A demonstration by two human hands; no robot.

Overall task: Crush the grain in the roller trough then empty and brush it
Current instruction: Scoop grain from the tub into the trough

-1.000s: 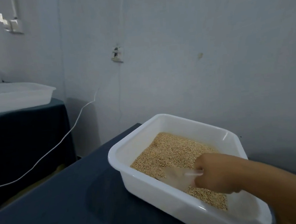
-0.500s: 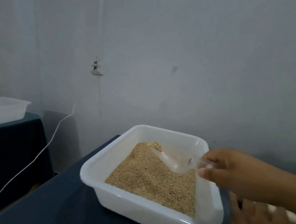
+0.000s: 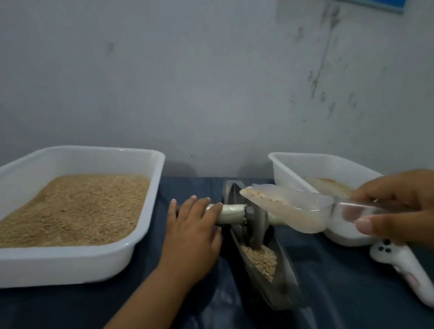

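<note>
A clear scoop point(image 3: 288, 208) of loose, spill-prone grain is pinched by the right hand point(image 3: 404, 207) over the trough point(image 3: 275, 276), while the roller handle point(image 3: 229, 212) is gripped by the left hand point(image 3: 194, 225).

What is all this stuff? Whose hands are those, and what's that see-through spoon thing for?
The camera sits on a person's head and looks down, so you see that person's own two hands. The right hand holds a clear plastic scoop with some tan grain in it, above a dark narrow metal trough. In the trough stands a metal roller wheel with pale handles sticking out each side, and a little pile of grain lies at its near end. The left hand rests on the left handle; I can't tell how tightly it grips. On the dark blue table cover there is a big white plastic tub full of grain on the left, and a smaller white tub on the right. A white handheld controller lies near it.
</note>
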